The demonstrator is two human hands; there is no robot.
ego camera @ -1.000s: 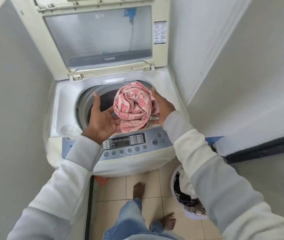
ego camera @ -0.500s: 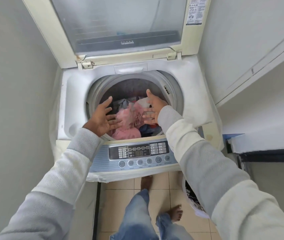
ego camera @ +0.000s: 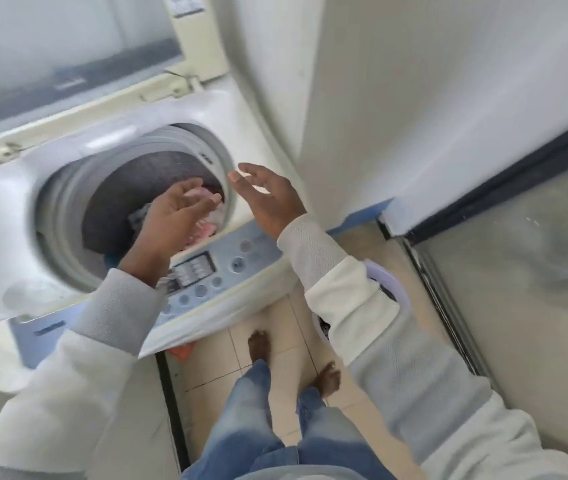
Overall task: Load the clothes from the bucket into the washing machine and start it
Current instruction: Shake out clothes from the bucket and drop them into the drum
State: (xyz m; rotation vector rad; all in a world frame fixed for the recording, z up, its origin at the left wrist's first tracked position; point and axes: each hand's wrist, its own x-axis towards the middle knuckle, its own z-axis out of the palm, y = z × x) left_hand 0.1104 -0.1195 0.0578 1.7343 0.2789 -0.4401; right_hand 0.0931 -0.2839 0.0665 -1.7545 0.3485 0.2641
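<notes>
The top-loading washing machine [ego camera: 241, 119] stands with its lid [ego camera: 68, 53] raised. Inside its drum [ego camera: 130, 188] lie clothes, among them the pink patterned cloth [ego camera: 203, 230]. My left hand [ego camera: 171, 220] hovers over the drum's front edge, fingers relaxed and holding nothing. My right hand [ego camera: 268, 199] is above the machine's right front corner, also empty with loose fingers. The white bucket [ego camera: 398, 296] stands on the floor to the right, mostly hidden behind my right sleeve, with dark clothes showing inside. The view is motion-blurred.
The control panel [ego camera: 206, 271] with buttons runs along the machine's front. A white wall rises close on the right, with a dark-framed glass door [ego camera: 518, 271] beyond it. My bare feet stand on beige floor tiles [ego camera: 275, 341] in the narrow gap.
The pink cloth went from my two hands into the drum. Both hands have since lifted out, empty, and the view has swung to the right.
</notes>
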